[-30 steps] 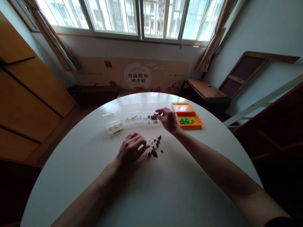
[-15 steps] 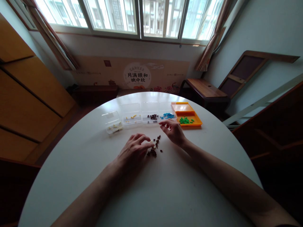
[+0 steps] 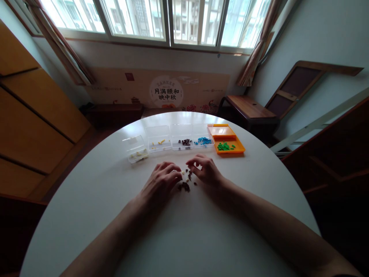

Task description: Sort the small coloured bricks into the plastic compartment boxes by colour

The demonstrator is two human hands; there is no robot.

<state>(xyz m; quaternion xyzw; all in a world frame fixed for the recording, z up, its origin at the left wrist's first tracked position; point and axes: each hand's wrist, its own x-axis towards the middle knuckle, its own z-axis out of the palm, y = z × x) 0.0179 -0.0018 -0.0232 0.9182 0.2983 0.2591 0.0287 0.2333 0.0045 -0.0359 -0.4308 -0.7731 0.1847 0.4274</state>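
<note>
both hands down at the loose pile (image 3: 186, 181) of small brown and pale pieces near the middle of the white table (image 3: 184, 238). left hand (image 3: 161, 182) curled, fingertips touching the pile's left edge, thumb and forefinger close together; too small to tell whether a piece is pinched between them. right hand (image 3: 203, 169) now pulled back from the clear boxes, where it hovered a second ago over the brown box (image 3: 182, 142), and lowered to the pile's right edge. fingers of that hand bent and narrow, tips just above or on the pieces; cannot tell if anything is held. left hand shifted only slightly toward the pile since then. pile itself in the same place, between the two hands, a little more covered than before.

beyond the hands, a row along the far side of the table: a small clear box (image 3: 135, 148) with pale bits, a clear box (image 3: 158, 143) with yellow bits, the brown box, a clear box (image 3: 203, 141) with blue bits now in plain sight, and an orange tray (image 3: 227, 139) with green bits at the right end. all unmoved, well apart from the hands.
</note>
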